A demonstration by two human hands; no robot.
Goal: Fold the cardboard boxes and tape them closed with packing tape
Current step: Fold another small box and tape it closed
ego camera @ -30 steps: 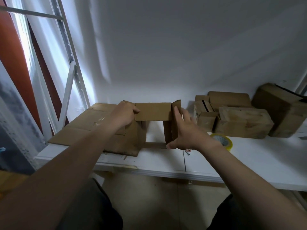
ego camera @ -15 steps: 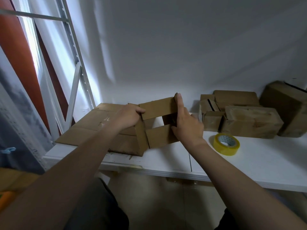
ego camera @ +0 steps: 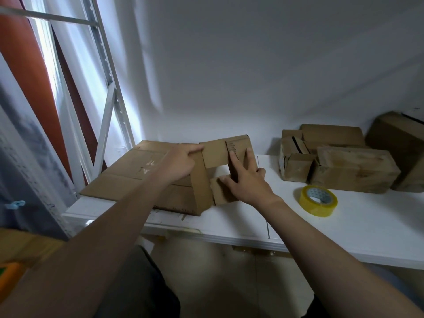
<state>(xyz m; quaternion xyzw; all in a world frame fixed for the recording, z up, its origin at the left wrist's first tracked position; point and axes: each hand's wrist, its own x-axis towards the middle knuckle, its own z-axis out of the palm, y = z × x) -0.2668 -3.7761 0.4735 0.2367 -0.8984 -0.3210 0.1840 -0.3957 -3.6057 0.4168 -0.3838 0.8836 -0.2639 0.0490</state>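
At a white table (ego camera: 344,239) set against a pale wall, a person assembles a small carton with bare hands. Flat cardboard (ego camera: 137,175) covers the table's left end, beside a white metal frame and a window. A pile of boxes (ego camera: 353,173) fills the far right, several small ones packed side by side and a bigger one tilted behind them.

Between the two sits the box (ego camera: 215,152), at the table's middle, partly resting on the flat cardboard. Its open end faces up toward the camera. Four flaps frame a square gap, and the white tabletop shows through it. The box sits slightly skewed to the table's edge. Its left flap is a long strip running from far to near. Which way the body's long axis runs cannot be told, since the flaps hide it.

The left hand (ego camera: 179,164) grips the box's left side, index finger stretched along the far flap's edge. The right hand (ego camera: 247,182) lies flat and spread, fingers (ego camera: 232,158) straight against the right flap and thumb on the near flap, pressing rather than clasping.

A yellow tape (ego camera: 318,200) roll lies flat on the table, near the right wrist and apart from the box.
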